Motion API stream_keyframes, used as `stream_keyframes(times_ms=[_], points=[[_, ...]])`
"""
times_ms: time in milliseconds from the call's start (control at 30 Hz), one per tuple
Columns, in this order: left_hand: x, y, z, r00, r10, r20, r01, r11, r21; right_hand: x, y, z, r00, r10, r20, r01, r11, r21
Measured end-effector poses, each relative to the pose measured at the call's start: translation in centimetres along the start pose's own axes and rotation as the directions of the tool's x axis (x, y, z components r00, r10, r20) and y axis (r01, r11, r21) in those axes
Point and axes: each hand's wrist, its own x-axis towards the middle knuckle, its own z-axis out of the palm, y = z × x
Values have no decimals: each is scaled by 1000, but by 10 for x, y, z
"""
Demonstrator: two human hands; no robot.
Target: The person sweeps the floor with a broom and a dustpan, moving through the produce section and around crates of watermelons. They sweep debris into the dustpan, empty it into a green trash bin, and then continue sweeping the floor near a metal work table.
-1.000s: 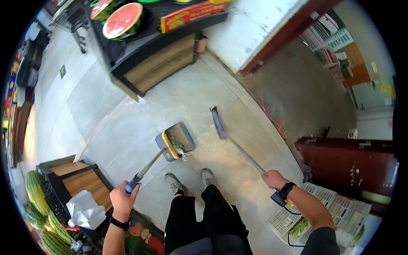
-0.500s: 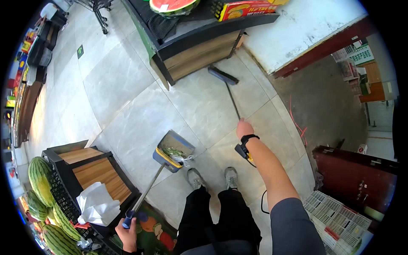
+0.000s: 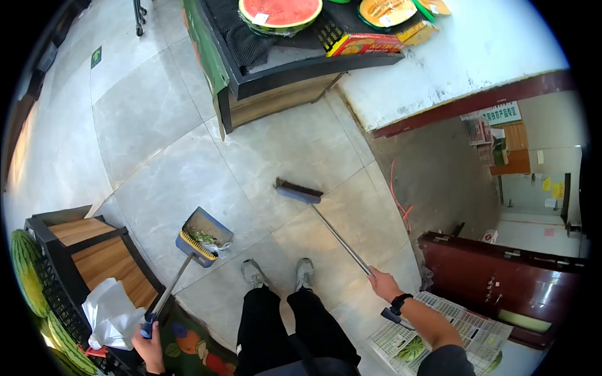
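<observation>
My right hand point(image 3: 385, 285) is closed round the metal handle of a broom point(image 3: 342, 239). The grey broom head with dark bristles point(image 3: 300, 191) is on the tiled floor ahead of my feet. At lower left, my left hand point(image 3: 148, 348) grips the blue end of a long-handled dustpan point(image 3: 199, 225). This grey pan with a yellow comb edge rests on the floor left of my shoes, holding green leafy scraps and a bit of clear plastic. A black strap with a small device circles my right wrist.
A display stand point(image 3: 276, 103) with a cut watermelon point(image 3: 280, 14) stands ahead. At left is a wood-panelled stand point(image 3: 113, 263) with whole watermelons point(image 3: 25, 263) and a white bag point(image 3: 111, 313). A dark red door point(image 3: 495, 282) and stacked crates point(image 3: 445, 332) are at right.
The broom head has come back from beside the display stand towards my feet, and my right hand has drawn back with it. The view has shifted; the dustpan still lies left of my feet.
</observation>
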Motion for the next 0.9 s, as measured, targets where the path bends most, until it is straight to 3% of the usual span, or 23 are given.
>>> stream_keyframes(times_ms=[67,200,267,333,400,467,500,567,600,633,733,767,867,900], points=[[-4,11,2,996,48,-78,-38,992,119,17,-4,-6,996,2,-94,2,999,44],[-8,1,9,996,34,-87,-22,991,134,130,4,-6,950,-1,-311,22,998,62],[-4,10,11,989,42,-143,-20,988,152,203,-2,-15,936,65,-345,-51,997,50],[-2,1,14,989,43,-145,-23,990,136,271,-23,-29,915,227,-335,-194,973,127],[0,-8,15,996,-6,-90,18,990,141,334,-35,-28,862,262,-435,-211,964,162],[-3,-12,9,993,-114,14,110,979,173,391,-41,-28,862,332,-383,-293,943,157],[-2,-11,7,970,-223,101,206,966,157,421,-36,-35,971,163,-176,-191,969,-156],[-14,-55,22,991,-55,-123,72,989,130,466,-15,-40,998,-11,69,37,923,-383],[-22,-71,26,975,23,-220,6,992,128,464,-8,-23,1000,-10,14,15,943,-333],[-17,-53,18,982,-185,-42,184,982,-27,459,-4,-8,999,-10,-40,-2,960,-281],[-24,-56,24,974,-205,-98,198,977,-76,372,4,39,975,101,-198,-130,981,-142],[-24,-49,28,977,-155,-146,152,988,-28,330,6,52,980,96,-176,-122,982,-144],[-10,-18,22,987,-153,-57,153,988,2,186,15,79,996,74,-40,-79,986,-144],[-13,-22,25,989,-31,-144,44,995,88,141,17,81,997,74,9,-72,988,-137]])
